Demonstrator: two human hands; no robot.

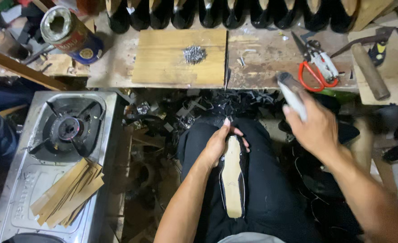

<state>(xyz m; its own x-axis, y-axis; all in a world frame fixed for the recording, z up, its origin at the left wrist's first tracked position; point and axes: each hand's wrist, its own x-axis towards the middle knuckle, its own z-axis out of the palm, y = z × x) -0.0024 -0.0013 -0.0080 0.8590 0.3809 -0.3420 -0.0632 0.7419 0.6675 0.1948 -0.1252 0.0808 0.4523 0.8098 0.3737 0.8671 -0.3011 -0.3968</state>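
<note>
Shoe (233,180) lies sole-up on lap, black upper around pale insole. Left hand (219,144) grips toe end, fingers (226,127) curled around edge. Right hand (314,126) raised at right, fingers wrapped around hammer (292,95). Judged step: tacking upper. Next move needs aimed strike clear of fingertips. Nail pile (194,54) on far bench (262,67).

— What kind of room is this?

— A shoemaker's workshop. At twelve o'clock, a row of black shoes on lasts (235,12) lines the back of a scarred wooden workbench (262,67).

— Other evidence?

— A heap of small nails (194,54) on a board, red-handled scissors (314,72) at two o'clock, black leather offcuts (199,105) below the bench, and a gas stove (68,128) at nine o'clock carrying tan strips (68,193).
</note>
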